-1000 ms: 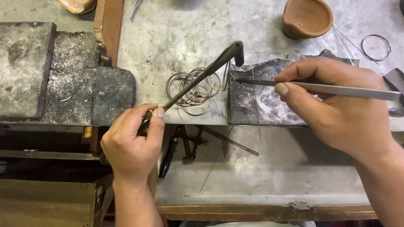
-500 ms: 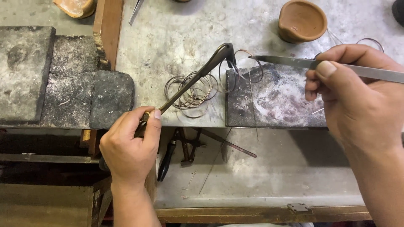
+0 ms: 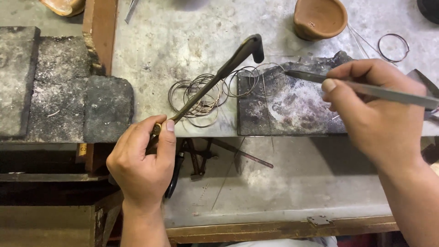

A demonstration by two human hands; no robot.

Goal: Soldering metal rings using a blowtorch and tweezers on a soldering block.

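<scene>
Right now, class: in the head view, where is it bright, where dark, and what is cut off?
Head view: even soft light on the grey bench; deep shade under its front edge; sharp wire rings; right hand and its thin tool cut off at the frame edge.

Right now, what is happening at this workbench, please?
A person works at a grey bench with both bare hands. The left hand grips a thin curved torch-like tool, whose bent tip points toward a dark scorched slab. The right hand holds long metal tweezers, the tip resting at the slab's upper edge. A loose pile of thin wire rings lies beside the slab, under the tool. A clay bowl stands behind.
</scene>
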